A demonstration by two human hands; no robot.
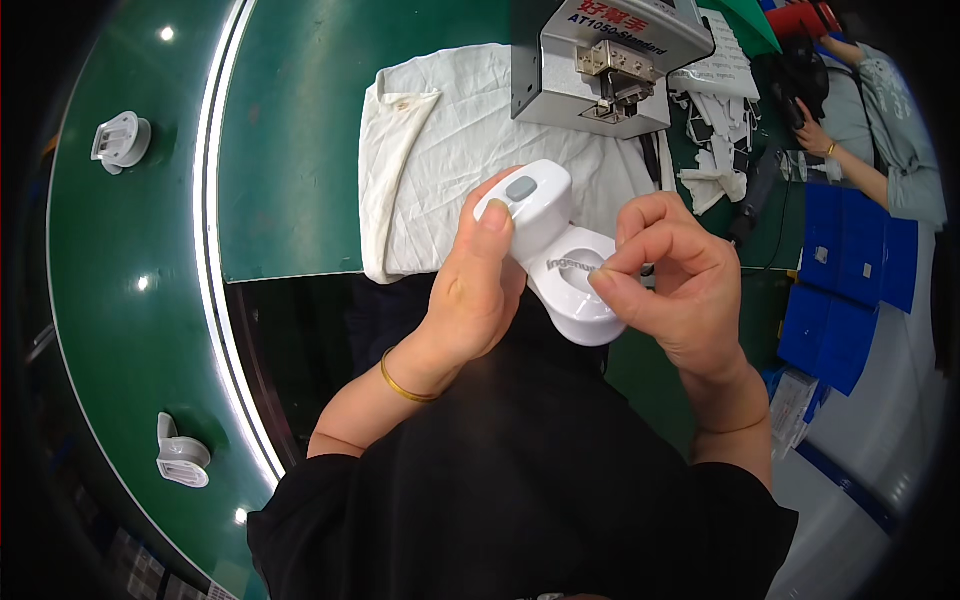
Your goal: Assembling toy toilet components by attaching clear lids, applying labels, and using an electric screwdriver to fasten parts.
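A glossy white plastic device (543, 222) is held up in front of my body, above the near edge of the bench. It has a grey oval button at its upper end and a round opening with printed lettering at its lower end. My left hand (470, 282) is wrapped round the upper part, thumb beside the button. At the opening's right rim, my right hand (685, 280) pinches with thumb and forefinger. Whatever is between those fingertips, if anything, is hidden or too small to name.
Behind my hands a white cloth (470, 150) covers the green bench, with a grey metal machine (560, 85) on it. White parts (122, 142) stand on the green belt at left. Scraps (718, 150) and blue bins (840, 260) lie right, near another person's arm (860, 175).
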